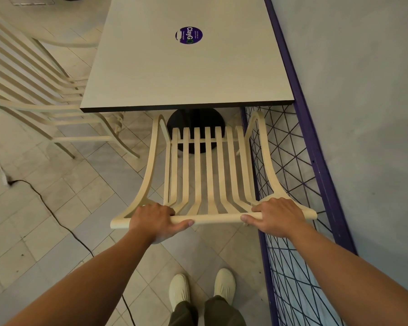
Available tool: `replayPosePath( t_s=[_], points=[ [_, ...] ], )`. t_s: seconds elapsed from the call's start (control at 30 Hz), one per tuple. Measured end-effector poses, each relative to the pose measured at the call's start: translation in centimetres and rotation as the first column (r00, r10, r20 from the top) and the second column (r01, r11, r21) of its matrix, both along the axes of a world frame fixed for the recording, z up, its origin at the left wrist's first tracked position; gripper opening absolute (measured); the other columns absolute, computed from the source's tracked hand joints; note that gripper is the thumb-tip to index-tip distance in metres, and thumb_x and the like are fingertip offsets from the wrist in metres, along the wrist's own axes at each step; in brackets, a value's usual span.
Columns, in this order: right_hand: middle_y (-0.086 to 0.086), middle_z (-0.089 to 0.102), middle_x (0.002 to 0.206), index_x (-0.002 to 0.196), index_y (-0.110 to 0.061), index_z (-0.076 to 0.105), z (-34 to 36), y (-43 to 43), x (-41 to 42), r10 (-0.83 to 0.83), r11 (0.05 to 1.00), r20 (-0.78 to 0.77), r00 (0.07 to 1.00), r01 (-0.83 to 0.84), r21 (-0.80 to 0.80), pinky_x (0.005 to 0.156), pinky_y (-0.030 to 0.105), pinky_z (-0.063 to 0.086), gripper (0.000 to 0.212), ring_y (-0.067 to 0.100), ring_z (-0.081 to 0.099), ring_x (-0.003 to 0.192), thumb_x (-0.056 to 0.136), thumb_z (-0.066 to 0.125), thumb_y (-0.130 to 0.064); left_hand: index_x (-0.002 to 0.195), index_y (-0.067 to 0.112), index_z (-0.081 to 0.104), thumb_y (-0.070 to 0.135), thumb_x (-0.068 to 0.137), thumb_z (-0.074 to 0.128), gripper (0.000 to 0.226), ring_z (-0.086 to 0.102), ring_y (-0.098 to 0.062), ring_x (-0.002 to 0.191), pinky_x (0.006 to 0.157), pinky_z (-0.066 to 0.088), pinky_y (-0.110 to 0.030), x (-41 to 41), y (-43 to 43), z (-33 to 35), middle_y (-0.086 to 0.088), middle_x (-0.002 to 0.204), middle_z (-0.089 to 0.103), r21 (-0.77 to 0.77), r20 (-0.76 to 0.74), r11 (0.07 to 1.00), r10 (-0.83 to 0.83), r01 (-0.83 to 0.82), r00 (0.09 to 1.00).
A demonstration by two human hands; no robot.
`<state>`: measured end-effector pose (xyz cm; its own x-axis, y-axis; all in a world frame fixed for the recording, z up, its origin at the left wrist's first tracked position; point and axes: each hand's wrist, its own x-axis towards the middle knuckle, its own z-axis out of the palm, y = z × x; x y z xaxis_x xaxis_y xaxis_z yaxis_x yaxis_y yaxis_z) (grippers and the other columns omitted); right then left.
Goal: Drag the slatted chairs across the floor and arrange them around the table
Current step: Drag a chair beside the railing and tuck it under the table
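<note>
Head view looks down on a person standing behind a cream slatted chair, both arms stretched out to its top rail. Left hand is wrapped round the rail towards the left end, fingers curled over the front and thumb underneath; right hand grips the same rail near the right end, fingers folded over it and thumb along the near side. That chair sits at six o'clock of the table, its seat front reaching just under the table's near edge, above the black round base. Close along its right side runs a purple wire fence. A second slatted chair stands at about nine o'clock of the table, its seat tucked against the left edge. A dark cable trails over the tiled floor at the left. I'd say the step in hand is sliding this chair home into its place. Next it looks to need only a short straight push or a slight squaring-up, keeping the right armrest clear of the fence, then letting go.
</note>
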<state>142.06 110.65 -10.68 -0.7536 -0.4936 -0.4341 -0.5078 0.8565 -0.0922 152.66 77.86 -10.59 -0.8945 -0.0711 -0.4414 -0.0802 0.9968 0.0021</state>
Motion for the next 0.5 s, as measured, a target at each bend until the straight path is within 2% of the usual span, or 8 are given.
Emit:
replayPosePath(
  t_s=[0.33,0.5],
  points=[
    [-0.006,0.071,0.096,0.13,-0.037,0.062,0.13,0.08,0.17,0.011,1.0,0.004,1.0,-0.011,-0.003,0.076,0.036,0.051,0.113,0.015,0.064,0.083,0.062,-0.005,-0.097,0.111,0.038,0.07,0.101,0.058,-0.006,0.112,0.06,-0.007,0.074,0.074,0.055,-0.029,0.03,0.04,-0.22,0.014,0.081,0.063,0.022,-0.006,1.0,0.009,-0.009,1.0],
    [-0.009,0.067,0.089,0.122,-0.037,0.065,0.22,0.14,0.36,0.01,1.0,0.036,0.999,-0.01,-0.005,0.074,0.036,0.05,0.105,0.013,0.062,0.079,0.066,-0.002,-0.097,0.109,0.036,0.069,0.1,0.064,-0.001,0.105,0.062,-0.008,0.077,0.075,0.055,-0.029,0.24,-0.04,-0.37,0.014,0.084,0.064,0.032,0.022,0.999,0.016,-0.016,1.0]
  ],
)
